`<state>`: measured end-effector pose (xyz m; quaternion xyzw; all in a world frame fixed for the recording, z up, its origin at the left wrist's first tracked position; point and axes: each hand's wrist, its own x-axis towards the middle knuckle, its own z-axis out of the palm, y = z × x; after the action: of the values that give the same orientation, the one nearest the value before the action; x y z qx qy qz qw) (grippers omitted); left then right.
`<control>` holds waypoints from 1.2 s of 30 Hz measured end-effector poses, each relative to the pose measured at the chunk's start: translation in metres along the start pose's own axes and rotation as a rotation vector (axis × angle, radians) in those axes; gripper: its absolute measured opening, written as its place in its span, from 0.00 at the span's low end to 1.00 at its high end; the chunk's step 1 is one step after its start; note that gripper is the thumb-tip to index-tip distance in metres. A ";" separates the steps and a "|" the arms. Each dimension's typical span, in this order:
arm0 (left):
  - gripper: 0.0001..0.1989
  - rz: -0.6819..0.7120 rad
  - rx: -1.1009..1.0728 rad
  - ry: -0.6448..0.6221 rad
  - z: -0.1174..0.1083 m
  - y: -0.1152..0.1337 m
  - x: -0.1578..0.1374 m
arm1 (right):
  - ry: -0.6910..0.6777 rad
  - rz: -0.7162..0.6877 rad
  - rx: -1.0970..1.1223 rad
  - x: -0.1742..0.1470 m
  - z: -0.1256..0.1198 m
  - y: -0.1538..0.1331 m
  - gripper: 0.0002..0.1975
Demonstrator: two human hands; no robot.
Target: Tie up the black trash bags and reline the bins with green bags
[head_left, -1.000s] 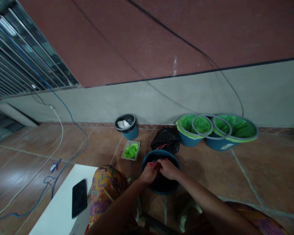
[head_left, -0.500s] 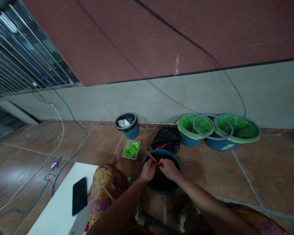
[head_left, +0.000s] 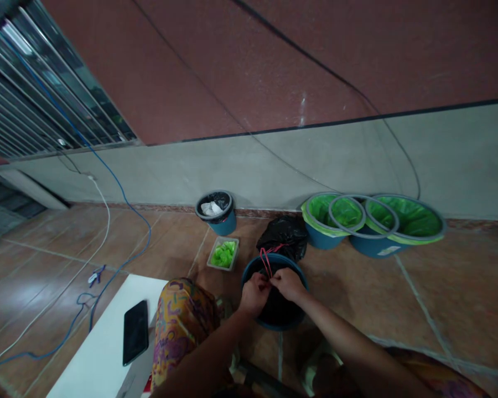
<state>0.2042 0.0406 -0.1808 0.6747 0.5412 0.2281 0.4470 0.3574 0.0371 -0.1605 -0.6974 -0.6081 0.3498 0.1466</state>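
My left hand [head_left: 255, 293] and my right hand [head_left: 288, 283] meet over the mouth of a blue bin [head_left: 304, 276] between my knees. Both have their fingers pinched on a red drawstring [head_left: 265, 260], whose loop sticks up between them. Inside the bin it is dark, and a black bag [head_left: 276, 309] seems to lie in there, hard to make out. Just behind the bin a tied black garbage bag [head_left: 283, 235] with red string rests on the floor.
Green-lined blue bins [head_left: 332, 240] with loose grey rings on top stand by the wall at right. A small black-lined bin [head_left: 222, 225] and a tray of green bags [head_left: 223, 254] are at left. A phone [head_left: 135, 333] lies on a white box [head_left: 95, 342].
The red drawstring loop has swung from leaning left to standing more upright. My left hand has turned and shifted slightly; my right hand stays close beside it.
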 end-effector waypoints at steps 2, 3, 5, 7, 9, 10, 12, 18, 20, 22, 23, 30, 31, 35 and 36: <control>0.05 0.046 0.127 0.034 -0.001 0.003 -0.003 | -0.026 0.009 -0.007 0.000 0.001 0.001 0.12; 0.07 0.068 0.178 0.042 -0.001 0.004 -0.005 | -0.035 0.011 -0.011 0.001 0.001 0.001 0.12; 0.13 0.108 0.244 0.038 -0.001 0.007 -0.008 | -0.051 0.008 -0.011 0.002 0.001 0.003 0.12; 0.19 0.158 0.261 0.017 -0.002 0.007 -0.010 | -0.089 -0.004 0.016 0.003 0.001 0.005 0.10; 0.20 0.213 0.270 -0.021 -0.003 0.007 -0.010 | -0.131 -0.002 0.065 0.003 0.001 0.006 0.09; 0.19 0.240 0.288 -0.046 -0.003 0.006 -0.010 | -0.149 0.004 0.096 0.003 0.001 0.007 0.10; 0.17 0.279 0.348 -0.084 -0.004 0.005 -0.008 | -0.171 0.017 0.164 0.002 0.001 0.007 0.10; 0.12 0.210 0.348 -0.035 -0.004 0.001 -0.004 | -0.192 0.008 0.243 -0.002 -0.002 0.004 0.12; 0.11 0.150 0.289 -0.019 -0.003 -0.001 -0.001 | -0.182 -0.011 0.205 -0.003 -0.003 0.003 0.12; 0.10 0.079 0.246 -0.017 -0.003 -0.004 0.003 | -0.164 -0.067 0.142 -0.003 -0.002 0.003 0.12; 0.09 0.041 0.223 -0.034 -0.004 -0.006 0.006 | -0.147 -0.098 0.108 -0.002 -0.001 0.003 0.12; 0.06 -0.275 -0.143 -0.299 -0.020 -0.012 0.019 | -0.024 -0.172 0.086 0.000 0.008 0.004 0.09; 0.07 -0.298 -0.168 -0.331 -0.023 -0.012 0.020 | -0.030 -0.184 0.106 -0.001 0.008 0.004 0.10; 0.06 -0.336 -0.160 -0.386 -0.027 -0.009 0.022 | -0.058 -0.214 0.137 -0.003 0.007 0.002 0.10; 0.06 -0.343 -0.146 -0.382 -0.026 -0.009 0.022 | -0.066 -0.215 0.142 -0.003 0.007 0.002 0.11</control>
<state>0.1858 0.0706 -0.1790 0.5698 0.5356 0.0557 0.6208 0.3541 0.0327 -0.1653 -0.6041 -0.6576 0.3970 0.2122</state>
